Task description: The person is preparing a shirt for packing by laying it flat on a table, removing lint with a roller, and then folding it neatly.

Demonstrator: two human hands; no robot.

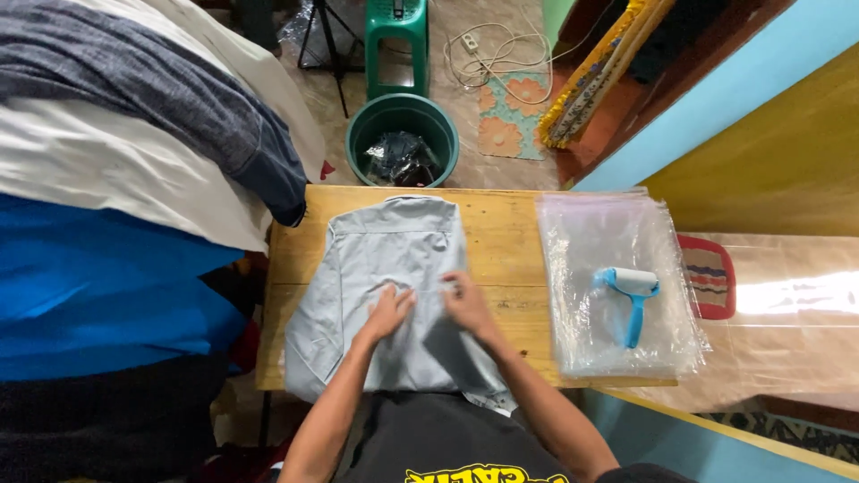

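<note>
A light grey shirt (385, 259) lies spread face down on a small wooden table (506, 228), collar toward the far edge. My left hand (388, 311) presses flat on the middle of the shirt's back. My right hand (465, 302) is just to its right, fingers pinching a fold of the shirt fabric. One side of the shirt is folded inward under my right forearm.
A stack of clear plastic bags (617, 286) lies on the table's right side with a blue lint roller (631, 295) on top. A pile of folded clothes (116, 179) sits to the left. A green bucket (403, 139) and green stool (397, 40) stand beyond the table.
</note>
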